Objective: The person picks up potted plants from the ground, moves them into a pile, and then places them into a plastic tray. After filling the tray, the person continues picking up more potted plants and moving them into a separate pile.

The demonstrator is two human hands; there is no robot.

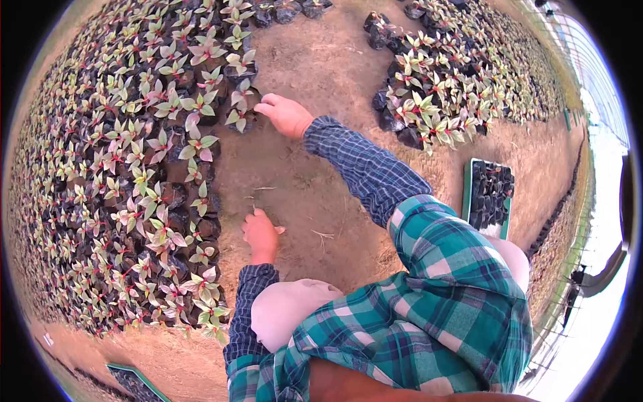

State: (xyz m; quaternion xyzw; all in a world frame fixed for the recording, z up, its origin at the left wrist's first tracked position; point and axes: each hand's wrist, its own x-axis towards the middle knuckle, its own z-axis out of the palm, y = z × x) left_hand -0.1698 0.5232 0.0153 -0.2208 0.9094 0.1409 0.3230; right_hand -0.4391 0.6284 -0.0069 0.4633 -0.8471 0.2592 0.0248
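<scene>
My right hand reaches to the outer edge of the large seedling bed, its fingers curled against the side of a bagged seedling with green and pinkish leaves. How much of the bag lies between the fingers is partly hidden. Lower down, my left hand is held over the bare soil, fingers drawn together. A thin pale bit shows at its fingertips, too small to name. Beside it, on the left, stand seedlings in black plastic bags along the bed's edge.
Another block of bagged seedlings stands at the upper right. A green-edged tray of black bags lies on the right, and another tray at the lower left. Dry twigs lie on the soil path.
</scene>
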